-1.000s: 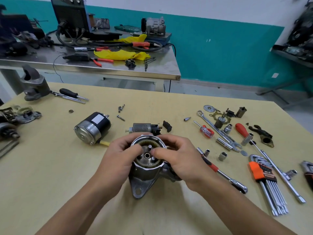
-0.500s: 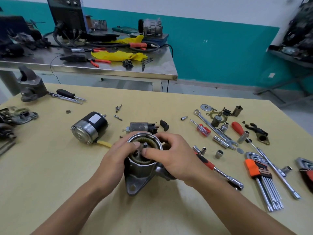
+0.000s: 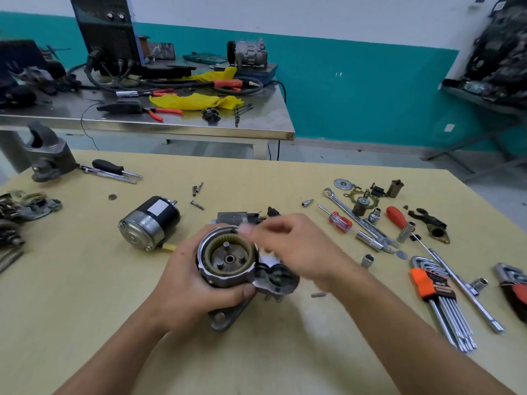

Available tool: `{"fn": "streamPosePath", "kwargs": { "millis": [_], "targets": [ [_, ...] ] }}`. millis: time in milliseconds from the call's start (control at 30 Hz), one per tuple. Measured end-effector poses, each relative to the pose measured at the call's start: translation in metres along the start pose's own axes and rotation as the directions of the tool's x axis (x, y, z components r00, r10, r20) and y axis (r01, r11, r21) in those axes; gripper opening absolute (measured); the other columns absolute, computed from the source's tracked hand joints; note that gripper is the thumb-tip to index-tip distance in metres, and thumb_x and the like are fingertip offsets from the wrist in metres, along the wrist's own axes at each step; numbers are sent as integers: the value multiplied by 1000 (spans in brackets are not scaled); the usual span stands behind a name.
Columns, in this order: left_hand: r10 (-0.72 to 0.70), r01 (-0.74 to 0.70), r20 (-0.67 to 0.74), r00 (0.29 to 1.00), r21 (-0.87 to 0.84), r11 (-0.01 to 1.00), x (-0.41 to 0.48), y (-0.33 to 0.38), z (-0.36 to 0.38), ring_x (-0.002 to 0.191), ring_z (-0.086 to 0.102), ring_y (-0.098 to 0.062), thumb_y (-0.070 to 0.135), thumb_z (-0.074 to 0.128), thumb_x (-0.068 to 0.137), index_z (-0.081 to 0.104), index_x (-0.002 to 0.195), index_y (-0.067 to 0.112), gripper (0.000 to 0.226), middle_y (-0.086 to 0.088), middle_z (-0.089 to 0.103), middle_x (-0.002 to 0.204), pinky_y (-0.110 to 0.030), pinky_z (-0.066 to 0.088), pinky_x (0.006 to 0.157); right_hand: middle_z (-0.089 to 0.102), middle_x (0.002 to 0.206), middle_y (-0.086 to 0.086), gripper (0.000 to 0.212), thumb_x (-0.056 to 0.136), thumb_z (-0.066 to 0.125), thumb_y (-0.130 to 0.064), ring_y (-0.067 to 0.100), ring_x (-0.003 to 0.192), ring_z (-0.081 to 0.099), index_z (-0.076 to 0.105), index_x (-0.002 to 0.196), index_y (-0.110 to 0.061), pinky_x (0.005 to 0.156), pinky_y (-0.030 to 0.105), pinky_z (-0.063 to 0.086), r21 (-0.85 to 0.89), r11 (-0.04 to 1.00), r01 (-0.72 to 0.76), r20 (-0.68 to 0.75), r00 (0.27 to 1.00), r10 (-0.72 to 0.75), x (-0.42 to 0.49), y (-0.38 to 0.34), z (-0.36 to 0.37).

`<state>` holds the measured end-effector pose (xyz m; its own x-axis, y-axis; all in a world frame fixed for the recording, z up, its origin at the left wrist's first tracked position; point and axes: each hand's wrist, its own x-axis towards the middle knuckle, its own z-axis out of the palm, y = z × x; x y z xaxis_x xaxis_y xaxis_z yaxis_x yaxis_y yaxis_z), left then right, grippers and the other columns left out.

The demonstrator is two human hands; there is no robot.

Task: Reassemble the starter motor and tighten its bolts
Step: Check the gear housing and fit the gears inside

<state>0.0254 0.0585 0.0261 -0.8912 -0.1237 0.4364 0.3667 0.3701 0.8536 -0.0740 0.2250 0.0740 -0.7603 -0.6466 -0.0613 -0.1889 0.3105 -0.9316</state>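
Note:
The starter's silver gear housing point(image 3: 228, 259) stands on the yellow table with its open end up, showing a toothed ring and three bare pins around a central hole. My left hand point(image 3: 196, 286) grips its round wall from the left and front. My right hand point(image 3: 293, 246) hovers just above and to the right of the rim, motion-blurred, so what its fingertips do is unclear. The black and silver motor body point(image 3: 149, 220) lies on its side to the left. Behind the housing lies the solenoid point(image 3: 236, 216). Loose bolts point(image 3: 196, 205) rest further back.
To the right lie sockets point(image 3: 368, 260), a spanner point(image 3: 356, 215), a small red screwdriver point(image 3: 339, 220), an orange hex key set point(image 3: 433, 289) and a long T-handle wrench point(image 3: 459, 283). Other starter parts point(image 3: 31, 205) sit at the left edge. A cluttered steel bench point(image 3: 171, 126) stands behind.
My right hand has lifted its fingers out of the housing's open end and moved up and right. My left hand has shifted to grip the housing wall more fully.

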Motion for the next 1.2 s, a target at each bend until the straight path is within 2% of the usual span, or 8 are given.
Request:
{"fn": "streamPosePath", "kwargs": {
  "millis": [167, 267, 433, 533, 733, 833, 967, 1200],
  "targets": [
    [-23, 26, -134, 991, 22, 999, 5, -3, -13, 95, 69, -7, 35, 89, 52, 66, 110, 19, 64, 5, 73, 102, -12, 49, 82, 72, 82, -17, 12, 92, 67, -37, -6, 71, 61, 73, 84, -30, 63, 16, 44, -136, 990, -29, -312, 950, -15, 39, 8, -54],
    [-22, 27, -245, 969, 14, 1000, 8, -5, -22, 95, 69, -9, 38, 88, 51, 68, 107, 20, 62, 5, 73, 101, -14, 50, 83, 71, 86, -16, 5, 89, 72, -24, -6, 77, 62, 76, 90, -23, 70, 18, 46, -357, 933, -41, -214, 976, -40, 51, 27, -50],
    [18, -4, -412, 911, 35, 999, 10, -6, -32, 91, 67, -1, 24, 91, 50, 66, 103, 28, 59, 14, 72, 98, -11, 50, 81, 69, 95, -8, 22, 79, 75, -41, 15, 83, 64, 73, 93, -25, 72, 32, 54, -648, 761, -23, -104, 993, -59, 48, 53, 6],
    [15, -6, -443, 896, 24, 1000, 11, -7, -33, 91, 66, 0, 17, 88, 53, 64, 105, 27, 58, 15, 72, 99, -12, 50, 82, 66, 86, -5, 18, 84, 67, -41, 19, 78, 58, 69, 88, -24, 63, 30, 45, -750, 661, -6, -119, 985, -127, 51, 56, 23],
    [-3, 3, -415, 910, -1, 1000, 9, -8, -33, 94, 67, -7, 38, 87, 50, 65, 108, 23, 63, 7, 71, 102, -14, 50, 83, 71, 90, -2, 14, 87, 63, -28, 22, 83, 64, 74, 93, -23, 68, 32, 52, -727, 687, -5, -134, 982, -134, 48, 58, 22],
    [-9, 18, -390, 921, 18, 1000, 8, -8, -29, 94, 67, -7, 39, 87, 51, 64, 107, 23, 62, 10, 70, 101, -12, 49, 82, 73, 81, -4, 9, 82, 70, -23, 15, 70, 65, 78, 84, -19, 66, 33, 56, -571, 821, 14, -214, 963, -166, 43, 41, 6],
    [26, -5, -321, 947, 65, 998, 6, -4, -15, 97, 67, -5, 34, 87, 54, 61, 109, 33, 61, 14, 70, 103, -8, 47, 82, 70, 70, -21, 3, 78, 79, -27, 1, 61, 62, 77, 77, -29, 54, 11, 45, -262, 916, 305, -400, 829, -391, 22, -7, -17],
    [-9, 8, -206, 979, -5, 1000, -1, 1, 6, 90, 71, -16, 17, 89, 58, 61, 114, 24, 63, 3, 73, 101, -17, 53, 75, 74, 84, -6, 7, 78, 81, -14, 8, 83, 62, 80, 85, -14, 73, 25, 50, -391, 756, 525, 61, 834, -548, 1, -25, 12]
  ]
}}
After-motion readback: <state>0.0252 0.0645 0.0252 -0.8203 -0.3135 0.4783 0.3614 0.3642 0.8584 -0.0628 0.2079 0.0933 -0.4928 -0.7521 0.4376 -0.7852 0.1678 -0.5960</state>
